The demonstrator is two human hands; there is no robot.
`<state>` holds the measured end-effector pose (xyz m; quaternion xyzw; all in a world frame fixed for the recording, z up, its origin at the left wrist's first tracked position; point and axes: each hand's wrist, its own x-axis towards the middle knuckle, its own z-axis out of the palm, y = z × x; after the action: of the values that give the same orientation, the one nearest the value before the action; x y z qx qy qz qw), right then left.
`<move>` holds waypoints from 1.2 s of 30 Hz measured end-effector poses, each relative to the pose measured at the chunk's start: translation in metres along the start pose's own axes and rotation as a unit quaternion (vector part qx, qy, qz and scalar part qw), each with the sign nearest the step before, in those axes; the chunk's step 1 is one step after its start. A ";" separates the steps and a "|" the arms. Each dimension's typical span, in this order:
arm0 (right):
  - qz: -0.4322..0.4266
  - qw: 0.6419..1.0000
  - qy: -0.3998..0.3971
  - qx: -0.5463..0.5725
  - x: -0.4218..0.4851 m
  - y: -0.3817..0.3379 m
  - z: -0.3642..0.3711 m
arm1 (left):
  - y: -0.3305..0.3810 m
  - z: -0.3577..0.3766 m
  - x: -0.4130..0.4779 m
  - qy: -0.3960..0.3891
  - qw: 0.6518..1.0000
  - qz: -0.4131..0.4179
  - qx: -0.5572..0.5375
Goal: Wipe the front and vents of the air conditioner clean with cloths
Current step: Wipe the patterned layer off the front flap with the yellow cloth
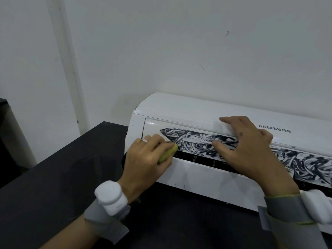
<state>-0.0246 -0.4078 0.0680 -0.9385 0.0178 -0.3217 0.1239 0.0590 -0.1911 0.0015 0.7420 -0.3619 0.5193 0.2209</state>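
A white Samsung air conditioner (188,108) lies on a black table, its front facing me. Dark smeared marks (195,139) cover the flap above the vent slot (195,158) and run off to the right. My left hand (149,159) grips a yellow cloth (168,152) and presses it against the left end of the smeared flap. My right hand (249,144) lies flat on the front panel with fingers spread, thumb on the smeared flap. Most of the cloth is hidden under my fingers.
The black table (62,177) stretches left and toward me. A white wall (161,51) stands right behind the unit. A dark object (3,108) sits at the far left edge. White devices on grey straps sit on both wrists.
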 end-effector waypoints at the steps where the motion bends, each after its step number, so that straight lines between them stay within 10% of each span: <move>1: 0.000 1.000 0.000 0.001 0.000 0.000 0.000 | -0.004 -0.002 0.002 0.017 1.000 -0.023 0.010; 36: 0.011 1.000 -0.012 0.003 0.001 -0.002 -0.002 | 0.014 0.004 -0.001 -0.031 0.999 0.017 0.004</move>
<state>-0.0256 -0.4066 0.0709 -0.9417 0.0260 -0.3092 0.1302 0.0499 -0.2025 -0.0017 0.7526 -0.3786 0.5012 0.1975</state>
